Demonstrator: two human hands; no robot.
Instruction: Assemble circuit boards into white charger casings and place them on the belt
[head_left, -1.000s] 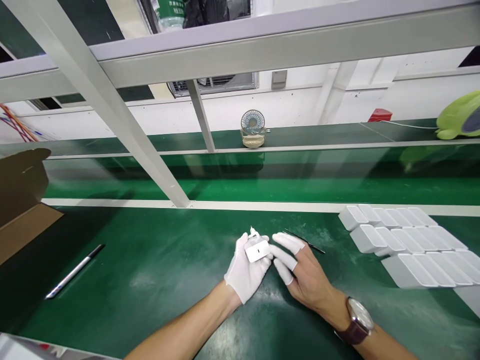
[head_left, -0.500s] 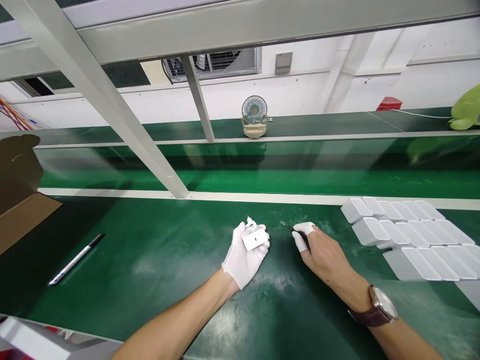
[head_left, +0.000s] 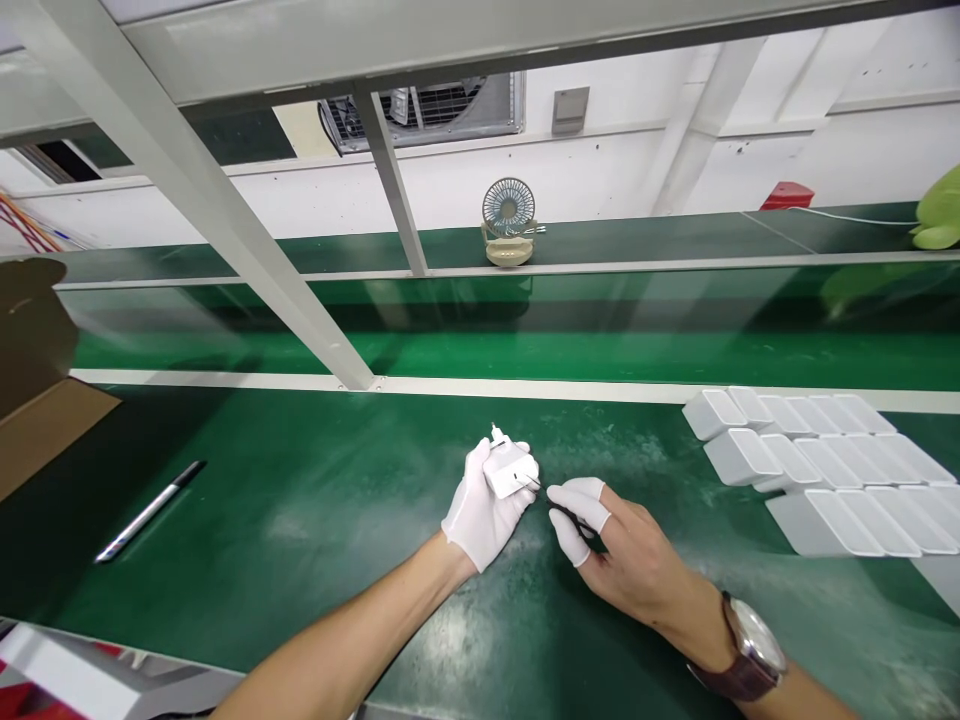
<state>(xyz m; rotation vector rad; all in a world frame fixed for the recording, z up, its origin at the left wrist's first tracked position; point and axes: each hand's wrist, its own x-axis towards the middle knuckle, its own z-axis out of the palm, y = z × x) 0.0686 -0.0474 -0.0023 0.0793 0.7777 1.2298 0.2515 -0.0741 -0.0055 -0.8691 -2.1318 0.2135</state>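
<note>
My left hand (head_left: 484, 515), in a white glove, is closed around a white plug-in charger (head_left: 510, 468). The charger's flat face with a small dark slot is turned up toward me, and a prong points away at the far end. My right hand (head_left: 619, 530), with white finger cots on the fingertips, pinches dark tweezers (head_left: 574, 520). The thin tips of the tweezers reach the charger's face close to the slot; whether they touch it I cannot tell.
Several white casings (head_left: 817, 465) stand in rows at the right. A marker pen (head_left: 150, 512) lies on the green bench at the left, near an open cardboard box (head_left: 37, 380). A small fan (head_left: 508, 222) sits on the back shelf. A slanted metal post (head_left: 225, 225) rises at the left.
My right hand has moved left with the tweezers, bringing their tips from beside the charger to its face. My left hand still holds the charger in about the same place.
</note>
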